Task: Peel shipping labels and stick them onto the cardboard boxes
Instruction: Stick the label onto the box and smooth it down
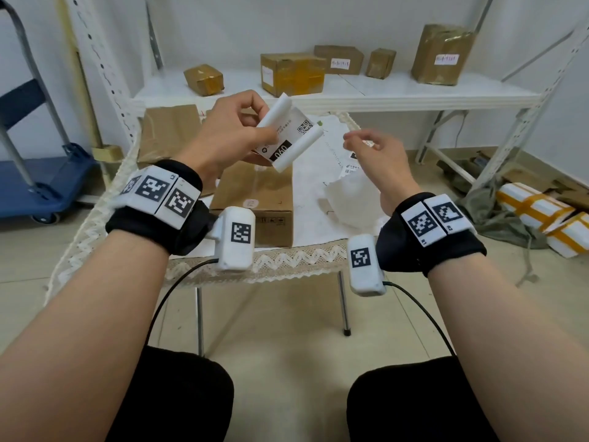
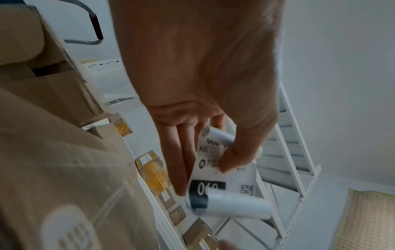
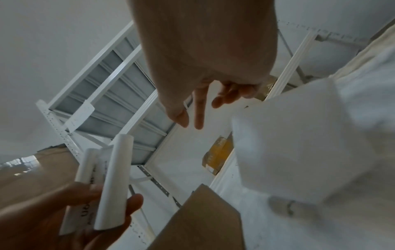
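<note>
My left hand (image 1: 251,129) pinches a white shipping label (image 1: 288,138) between thumb and fingers, held up above the table. The label curls into a roll at both ends and shows a QR code and a black "060" block (image 2: 210,187). The same label (image 3: 113,179) shows at the lower left of the right wrist view. My right hand (image 1: 366,143) hovers just right of the label with loosely curled fingers (image 3: 198,115), holding nothing. A brown cardboard box (image 1: 255,199) sits on the table under the label.
A small table with a lace-edged white cloth (image 1: 287,263) carries loose white backing sheets (image 1: 347,199) and a flat brown piece of cardboard (image 1: 169,132). Several taped boxes stand on the white shelf (image 1: 382,90) behind. A blue cart (image 1: 41,183) stands left; foam parcels (image 1: 538,215) lie right.
</note>
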`<state>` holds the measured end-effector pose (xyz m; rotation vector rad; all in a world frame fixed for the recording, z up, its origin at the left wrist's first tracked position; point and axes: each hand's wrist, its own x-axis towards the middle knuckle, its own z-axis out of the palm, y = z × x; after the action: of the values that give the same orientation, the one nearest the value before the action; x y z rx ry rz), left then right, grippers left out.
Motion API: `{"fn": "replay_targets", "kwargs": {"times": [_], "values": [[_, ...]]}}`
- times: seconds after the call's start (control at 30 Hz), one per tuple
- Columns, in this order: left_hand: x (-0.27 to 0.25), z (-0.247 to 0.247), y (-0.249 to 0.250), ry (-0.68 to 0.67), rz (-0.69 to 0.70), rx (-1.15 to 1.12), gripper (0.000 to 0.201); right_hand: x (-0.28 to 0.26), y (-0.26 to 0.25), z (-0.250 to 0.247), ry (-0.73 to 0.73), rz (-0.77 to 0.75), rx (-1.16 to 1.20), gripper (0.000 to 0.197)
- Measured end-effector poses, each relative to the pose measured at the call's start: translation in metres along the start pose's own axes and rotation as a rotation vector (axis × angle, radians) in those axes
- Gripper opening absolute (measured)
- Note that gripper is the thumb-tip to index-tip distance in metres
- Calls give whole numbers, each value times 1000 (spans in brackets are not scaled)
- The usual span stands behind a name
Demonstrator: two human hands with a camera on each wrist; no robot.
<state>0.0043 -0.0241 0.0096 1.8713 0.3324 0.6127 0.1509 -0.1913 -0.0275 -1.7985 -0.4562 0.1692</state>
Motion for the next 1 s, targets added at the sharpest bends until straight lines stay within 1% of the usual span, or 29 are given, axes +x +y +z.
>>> {"fn": "replay_targets", "kwargs": {"times": [0.07, 0.13, 0.2, 0.27, 0.33, 0.43, 0.5, 0.57, 0.67, 0.77, 0.87, 0.93, 1.0], "values": [[-1, -5, 0, 31, 20, -19, 27, -1, -9, 6, -62, -51, 82, 16], [-1, -9, 0, 63, 12, -106, 25, -4, -17, 14, -109, -89, 116, 21], [-2, -15, -1, 91, -13, -230, 20, -5, -22, 28, -150, -85, 122, 22], [-4, -20, -3, 99, -32, -286, 10, -6, -26, 40, -193, -67, 106, 20], [-5, -27, -9, 111, -84, -326, 6, -7, -26, 52, -243, -48, 91, 17], [-7, -34, -21, 88, -206, -400, 8, -10, -26, 66, -284, 4, 63, 11], [-9, -34, -26, 60, -267, -379, 6, -11, -28, 72, -299, 25, 48, 7], [-11, -31, -28, 49, -311, -370, 8, -11, -29, 76, -314, 31, 45, 9], [-10, -25, -29, 15, -342, -368, 5, -12, -30, 79, -312, 33, 60, 17], [-10, -24, -27, 8, -375, -345, 5, -13, -30, 78, -295, 16, 100, 19], [-14, -27, -25, -6, -416, -326, 7, -13, -32, 72, -276, 29, 131, 25], [-17, -29, -22, -20, -437, -290, 6, -14, -32, 70, -271, 48, 160, 24], [-19, -30, -19, -27, -434, -223, 7, -13, -31, 71, -236, 43, 169, 25]]}}
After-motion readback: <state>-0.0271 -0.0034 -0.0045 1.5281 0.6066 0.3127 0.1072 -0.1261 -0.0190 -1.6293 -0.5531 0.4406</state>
